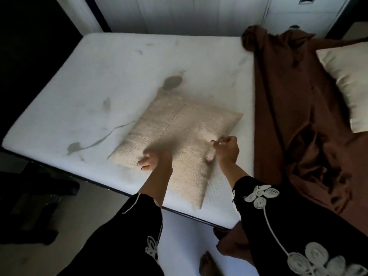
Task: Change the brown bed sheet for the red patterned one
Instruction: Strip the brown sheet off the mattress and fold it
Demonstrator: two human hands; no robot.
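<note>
The brown bed sheet (294,108) lies bunched over the right part of the bed, pulled off the white stained mattress (103,80). A beige woven cushion (179,136) rests on the bare mattress near its front edge. My left hand (153,160) lies on the cushion's near left side, its fingers curled at the fabric. My right hand (226,149) pinches the cushion's right edge. No red patterned sheet is in view.
A cream pillow (346,84) lies on the brown sheet at the far right. White cupboards (199,14) stand behind the bed. Dark furniture (33,206) sits on the floor at the left. My bare foot (207,263) stands by the bed.
</note>
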